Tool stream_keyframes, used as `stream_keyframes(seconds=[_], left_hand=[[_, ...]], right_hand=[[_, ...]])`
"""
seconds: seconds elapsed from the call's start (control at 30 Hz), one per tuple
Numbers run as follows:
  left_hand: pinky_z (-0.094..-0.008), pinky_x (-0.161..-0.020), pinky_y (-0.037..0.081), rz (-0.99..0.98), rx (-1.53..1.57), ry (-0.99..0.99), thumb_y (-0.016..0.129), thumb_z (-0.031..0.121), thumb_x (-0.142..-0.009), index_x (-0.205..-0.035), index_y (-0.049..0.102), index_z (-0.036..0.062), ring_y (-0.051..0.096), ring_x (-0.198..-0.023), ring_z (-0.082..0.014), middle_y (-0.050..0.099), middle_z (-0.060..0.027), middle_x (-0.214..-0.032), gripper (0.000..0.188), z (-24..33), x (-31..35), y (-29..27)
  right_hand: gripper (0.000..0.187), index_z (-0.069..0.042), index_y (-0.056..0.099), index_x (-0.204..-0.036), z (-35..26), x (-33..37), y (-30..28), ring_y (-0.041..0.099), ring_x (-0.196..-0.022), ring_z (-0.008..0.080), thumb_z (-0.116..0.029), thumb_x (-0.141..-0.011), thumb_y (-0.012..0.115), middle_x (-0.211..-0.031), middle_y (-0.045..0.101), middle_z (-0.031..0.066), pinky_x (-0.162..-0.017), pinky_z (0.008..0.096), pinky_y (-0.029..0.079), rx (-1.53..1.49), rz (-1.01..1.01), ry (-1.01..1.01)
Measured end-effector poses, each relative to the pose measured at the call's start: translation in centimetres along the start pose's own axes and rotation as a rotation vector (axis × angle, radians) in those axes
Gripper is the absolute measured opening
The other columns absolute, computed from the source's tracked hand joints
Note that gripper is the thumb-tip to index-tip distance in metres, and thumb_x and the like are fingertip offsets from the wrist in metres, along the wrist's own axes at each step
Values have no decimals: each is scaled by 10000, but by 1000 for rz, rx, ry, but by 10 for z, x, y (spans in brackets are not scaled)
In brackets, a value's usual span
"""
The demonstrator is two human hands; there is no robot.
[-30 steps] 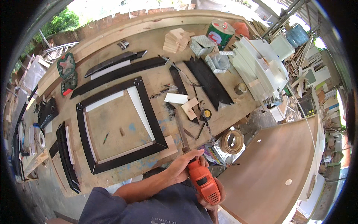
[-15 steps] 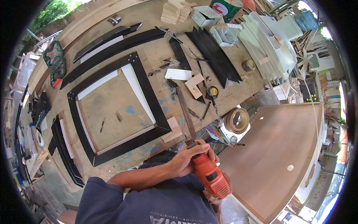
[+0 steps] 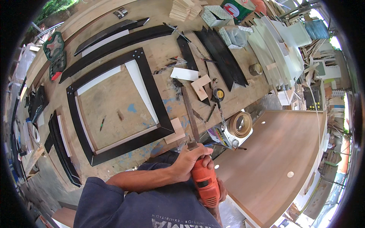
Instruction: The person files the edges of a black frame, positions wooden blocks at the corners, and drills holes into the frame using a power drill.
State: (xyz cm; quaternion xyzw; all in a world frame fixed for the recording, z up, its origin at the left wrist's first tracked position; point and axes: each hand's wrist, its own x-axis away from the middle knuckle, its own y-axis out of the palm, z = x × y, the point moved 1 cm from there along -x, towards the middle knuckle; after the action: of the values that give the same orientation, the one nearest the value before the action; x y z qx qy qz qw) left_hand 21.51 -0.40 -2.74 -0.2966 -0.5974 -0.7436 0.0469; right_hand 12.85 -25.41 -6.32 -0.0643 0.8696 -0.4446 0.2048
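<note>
An orange-red power drill point(image 3: 205, 180) is held in front of my chest, its body pointing away from me. Around its front end my left hand point(image 3: 188, 161) is closed, hiding most of the chuck. My right hand point(image 3: 222, 190) wraps the rear of the drill from the far side; its fingers are mostly hidden. Just beyond my left hand a long narrow dark bar point(image 3: 190, 114) juts over the table edge; whether the hand touches it I cannot tell. A black mitred frame point(image 3: 153, 91) lies on the workbench point(image 3: 104, 98) to the left.
Black mouldings point(image 3: 222, 57) lie across the bench. An L-shaped wood piece point(image 3: 199, 88) is near a yellow-and-black tape measure point(image 3: 219, 94). A green tool case point(image 3: 54, 46) sits at far left. At right are a roll of brown edging point(image 3: 240, 123) and a large wooden panel point(image 3: 262, 159).
The drill has swung slightly left and stands straighter in my hands. My left hand keeps its grip at the front end. The whole view has shifted a little.
</note>
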Motion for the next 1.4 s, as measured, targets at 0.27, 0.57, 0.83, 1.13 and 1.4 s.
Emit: stream_keyframes(seconds=[0.27, 0.57, 0.83, 1.13, 1.4], left_hand=[[-341, -639, 506, -501, -215, 199, 700, 52, -965, -701, 564, 42, 601, -654, -149, 615, -68, -684, 297, 1, 29, 21], [-265, -641, 472, -538, -518, 206, 752, 90, -937, -768, 616, 23, 611, -680, -113, 635, -32, -702, 228, 7, 27, 19], [-473, -706, 525, -674, -389, 328, 527, 231, -1010, -874, 441, 84, 626, -541, -286, 585, -110, -578, 218, 15, 13, 25], [-453, -730, 520, -637, -487, 418, 487, 338, -1069, -886, 418, 120, 589, -489, -243, 518, -67, -531, 293, 15, 19, 20], [-434, -734, 507, -527, -500, 460, 459, 339, -1083, -873, 418, 130, 540, -485, -212, 474, -34, -537, 299, 12, 19, 27]], right_hand=[[628, 16, 552, -1362, 15, -8, 1, 693, -1115, 406, -219, -848, 826, -1255, 670, 271, -932, 482, 579, -487, -116, 10], [1002, 29, 463, -1464, 8, -33, 13, 581, -1247, 408, -278, -654, 968, -1398, 569, 242, -1042, 493, 499, -467, -328, -118], [845, -7, 476, -1442, 14, -56, 5, 533, -1278, 398, -323, -769, 877, -1397, 529, 217, -1085, 509, 418, -568, -206, -233], [795, -25, 484, -1385, 0, -57, 27, 562, -1213, 389, -373, -762, 836, -1300, 559, 199, -1042, 492, 441, -712, -234, -233], [912, -16, 424, -1506, 3, -42, 47, 574, -1185, 387, -453, -783, 771, -1273, 610, 185, -1027, 505, 448, -621, -250, -235]])
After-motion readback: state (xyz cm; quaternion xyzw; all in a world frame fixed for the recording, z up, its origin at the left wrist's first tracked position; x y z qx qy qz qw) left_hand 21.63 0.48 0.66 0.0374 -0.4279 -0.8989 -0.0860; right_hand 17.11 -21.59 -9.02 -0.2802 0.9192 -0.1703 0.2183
